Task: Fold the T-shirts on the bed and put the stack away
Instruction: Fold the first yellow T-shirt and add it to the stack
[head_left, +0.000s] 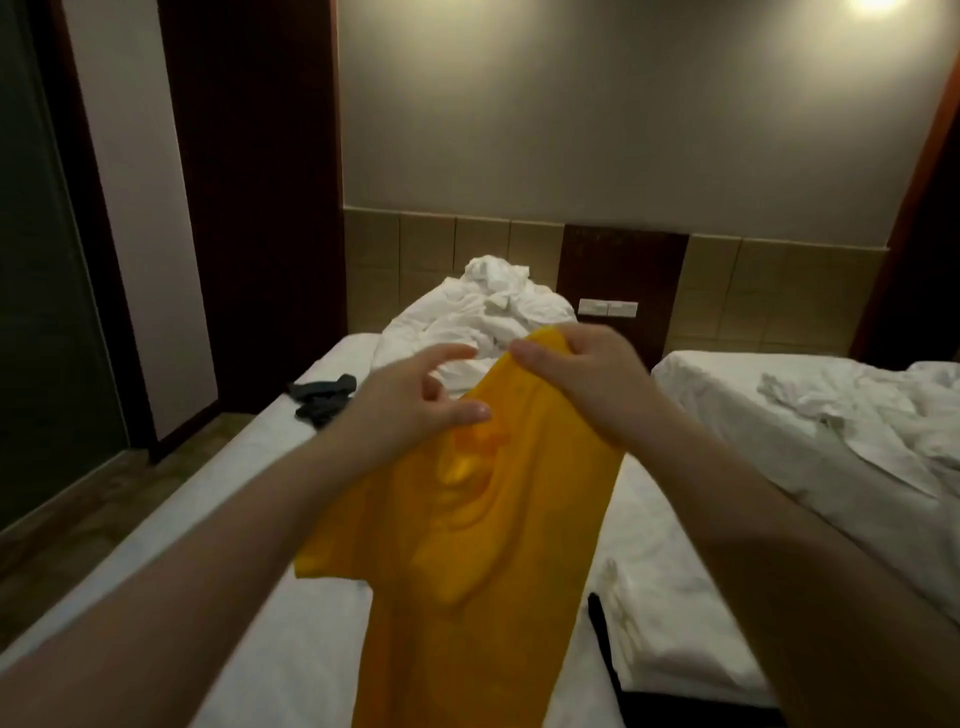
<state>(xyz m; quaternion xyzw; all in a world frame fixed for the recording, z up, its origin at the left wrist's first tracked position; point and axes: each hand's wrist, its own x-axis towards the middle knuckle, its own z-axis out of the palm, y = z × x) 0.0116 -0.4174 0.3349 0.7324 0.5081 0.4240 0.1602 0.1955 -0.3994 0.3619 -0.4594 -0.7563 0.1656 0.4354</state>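
A yellow T-shirt hangs in the air over the white bed, its lower part reaching down toward the sheet. My right hand grips the shirt's top edge, fingers curled round the fabric. To the left of it is my left hand, with spread, loosely bent fingers and the thumb against the cloth near the collar. At the lower right of the bed a folded white garment lies on a black one.
A crumpled white duvet is heaped at the head of the bed. A dark garment lies at the bed's left edge. A second bed with rumpled white linen stands to the right. Floor runs along the left.
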